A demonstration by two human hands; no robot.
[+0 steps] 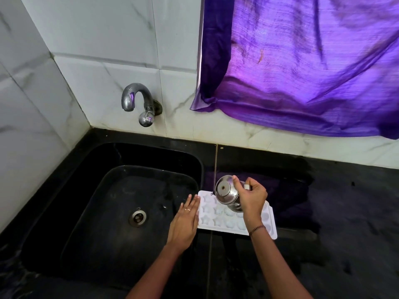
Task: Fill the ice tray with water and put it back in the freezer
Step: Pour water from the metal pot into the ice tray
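From the head camera I saw the white ice tray (218, 221) lying on the black worktop (345, 212) just right of the sink (108, 190), its moulds pale; whether they held water I could not tell. My right hand (251, 197) was clamped on a steel pot (226, 195) tipped over the tray, while my left hand (185, 221) lay flat and open against the tray's left edge.

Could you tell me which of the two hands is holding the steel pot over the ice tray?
The right hand grips the steel pot; the left hand lies flat against the ice tray, at its sink-side edge.
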